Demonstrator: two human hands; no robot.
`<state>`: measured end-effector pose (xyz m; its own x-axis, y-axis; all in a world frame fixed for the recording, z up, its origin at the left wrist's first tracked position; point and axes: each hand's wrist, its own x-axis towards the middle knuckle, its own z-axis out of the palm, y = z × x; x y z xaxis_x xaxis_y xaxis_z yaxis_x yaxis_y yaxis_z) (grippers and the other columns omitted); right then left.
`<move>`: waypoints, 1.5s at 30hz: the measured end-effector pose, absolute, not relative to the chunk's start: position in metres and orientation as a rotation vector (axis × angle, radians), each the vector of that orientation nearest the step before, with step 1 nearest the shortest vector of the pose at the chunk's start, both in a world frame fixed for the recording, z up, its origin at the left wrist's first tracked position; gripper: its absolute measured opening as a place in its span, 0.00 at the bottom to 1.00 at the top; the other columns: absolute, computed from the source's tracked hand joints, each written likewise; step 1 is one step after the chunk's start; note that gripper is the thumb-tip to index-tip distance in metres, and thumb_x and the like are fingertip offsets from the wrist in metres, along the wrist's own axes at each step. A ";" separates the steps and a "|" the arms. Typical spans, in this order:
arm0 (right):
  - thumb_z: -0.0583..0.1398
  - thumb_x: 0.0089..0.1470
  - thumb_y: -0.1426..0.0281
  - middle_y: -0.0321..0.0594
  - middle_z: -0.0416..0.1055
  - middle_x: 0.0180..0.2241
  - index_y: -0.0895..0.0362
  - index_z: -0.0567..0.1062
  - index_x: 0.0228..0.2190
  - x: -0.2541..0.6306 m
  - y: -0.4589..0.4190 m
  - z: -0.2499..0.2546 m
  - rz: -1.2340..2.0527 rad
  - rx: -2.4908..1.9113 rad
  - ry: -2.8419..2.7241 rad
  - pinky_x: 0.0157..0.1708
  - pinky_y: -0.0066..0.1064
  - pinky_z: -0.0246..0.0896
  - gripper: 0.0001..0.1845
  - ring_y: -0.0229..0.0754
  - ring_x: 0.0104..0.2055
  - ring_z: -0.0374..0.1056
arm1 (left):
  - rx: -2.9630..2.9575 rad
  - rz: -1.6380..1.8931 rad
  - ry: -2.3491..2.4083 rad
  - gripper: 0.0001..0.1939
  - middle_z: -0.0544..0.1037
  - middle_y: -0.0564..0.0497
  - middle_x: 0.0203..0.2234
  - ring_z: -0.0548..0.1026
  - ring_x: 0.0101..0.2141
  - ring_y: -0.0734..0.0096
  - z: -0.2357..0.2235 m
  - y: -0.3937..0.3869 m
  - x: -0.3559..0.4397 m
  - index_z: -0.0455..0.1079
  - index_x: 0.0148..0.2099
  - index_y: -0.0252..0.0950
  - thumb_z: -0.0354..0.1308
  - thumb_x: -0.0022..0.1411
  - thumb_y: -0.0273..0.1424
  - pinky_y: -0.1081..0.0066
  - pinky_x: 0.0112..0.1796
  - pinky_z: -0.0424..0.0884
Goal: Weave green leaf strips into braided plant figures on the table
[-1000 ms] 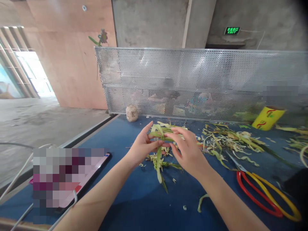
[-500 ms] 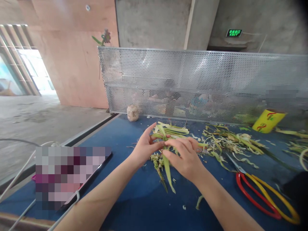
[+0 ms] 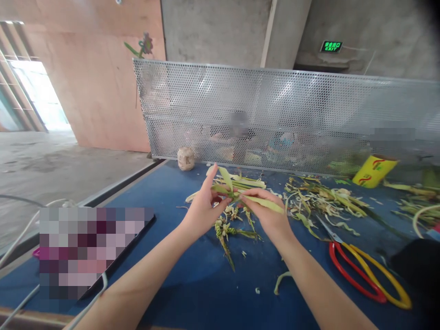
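Your left hand pinches green leaf strips at its fingertips, above the blue counter; your right hand pinches them just beside it, one strip running across it. Braided plant pieces lie below, and scissors rest to the right.

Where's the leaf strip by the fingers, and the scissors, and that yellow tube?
Leaf strip (image 3: 265, 204): head view, on its flat, broad end.
Scissors (image 3: 335, 237): head view, where blades meet handles.
Yellow tube (image 3: 374, 172): head view, on its side.
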<state>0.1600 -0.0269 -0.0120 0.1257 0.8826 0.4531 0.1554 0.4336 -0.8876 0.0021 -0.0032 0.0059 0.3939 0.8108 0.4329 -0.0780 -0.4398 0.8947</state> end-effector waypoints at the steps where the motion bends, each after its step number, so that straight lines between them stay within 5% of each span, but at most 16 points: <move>1: 0.62 0.44 0.65 0.37 0.74 0.25 0.55 0.73 0.27 0.159 -0.026 -0.012 0.738 -1.012 -1.320 0.30 0.37 0.68 0.07 0.43 0.27 0.71 | 1.749 1.190 0.670 0.42 0.74 0.45 0.38 0.73 0.37 0.69 0.005 -0.003 0.002 0.33 0.64 0.39 0.55 0.54 0.24 0.64 0.43 0.67; 7: 0.62 0.43 0.64 0.34 0.70 0.20 0.55 0.69 0.24 0.148 -0.026 -0.010 0.938 -0.987 -1.217 0.17 0.31 0.63 0.08 0.39 0.18 0.67 | 1.836 1.162 0.753 0.45 0.75 0.46 0.36 0.72 0.33 0.68 0.005 -0.006 0.003 0.32 0.64 0.38 0.57 0.53 0.29 0.66 0.36 0.69; 13: 0.57 0.48 0.65 0.34 0.67 0.19 0.55 0.67 0.25 0.148 -0.028 -0.015 0.869 -1.243 -1.501 0.15 0.31 0.61 0.06 0.42 0.19 0.67 | 1.918 1.290 0.986 0.44 0.75 0.50 0.29 0.70 0.27 0.71 0.003 0.002 -0.002 0.35 0.64 0.38 0.57 0.51 0.28 0.71 0.30 0.66; 16: 0.55 0.50 0.72 0.37 0.68 0.21 0.55 0.68 0.25 0.150 -0.031 -0.016 0.272 -1.391 -1.881 0.21 0.33 0.61 0.04 0.42 0.22 0.67 | 1.916 1.343 1.044 0.45 0.74 0.51 0.28 0.68 0.25 0.73 0.003 0.005 -0.006 0.34 0.64 0.37 0.57 0.51 0.28 0.71 0.30 0.65; 20: 0.52 0.49 0.82 0.42 0.68 0.22 0.58 0.71 0.23 0.146 -0.041 -0.002 -0.825 -1.336 -2.198 0.26 0.36 0.56 0.12 0.45 0.27 0.64 | 1.939 1.340 1.071 0.45 0.73 0.52 0.25 0.66 0.24 0.73 0.003 0.003 -0.006 0.34 0.64 0.34 0.56 0.49 0.25 0.72 0.31 0.64; 24: 0.50 0.51 0.82 0.42 0.68 0.22 0.57 0.71 0.21 0.140 -0.047 0.018 -1.279 -1.163 -2.253 0.31 0.38 0.54 0.15 0.44 0.29 0.60 | 2.001 1.305 1.078 0.45 0.67 0.57 0.18 0.62 0.21 0.74 0.001 0.000 -0.003 0.32 0.64 0.33 0.53 0.48 0.21 0.73 0.29 0.62; 30: 0.52 0.50 0.81 0.43 0.71 0.32 0.56 0.73 0.25 0.147 -0.033 0.037 -1.292 -1.053 -2.437 0.42 0.44 0.48 0.13 0.47 0.41 0.60 | 2.155 1.096 1.049 0.45 0.67 0.55 0.18 0.64 0.22 0.72 -0.004 -0.005 0.003 0.25 0.63 0.31 0.49 0.49 0.19 0.73 0.29 0.62; 36: 0.54 0.51 0.82 0.37 0.73 0.31 0.54 0.72 0.26 0.162 -0.017 0.048 -1.001 -1.085 -2.537 0.42 0.45 0.43 0.13 0.45 0.43 0.59 | 2.256 0.991 0.973 0.43 0.68 0.53 0.21 0.65 0.24 0.70 -0.003 -0.009 0.003 0.25 0.63 0.30 0.47 0.52 0.21 0.72 0.28 0.60; 45: 0.57 0.53 0.74 0.40 0.67 0.45 0.50 0.73 0.31 0.165 -0.010 0.039 -0.971 -1.061 -2.369 0.44 0.46 0.40 0.07 0.49 0.49 0.56 | 2.104 1.100 0.853 0.45 0.63 0.58 0.19 0.59 0.22 0.74 0.000 -0.007 0.002 0.23 0.63 0.27 0.51 0.54 0.29 0.73 0.25 0.55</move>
<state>0.1645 -0.0099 0.0386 -0.6492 0.5053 0.5685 0.7590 0.4795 0.4404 0.0015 -0.0072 0.0004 0.4475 0.7646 0.4637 0.2590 -0.6071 0.7512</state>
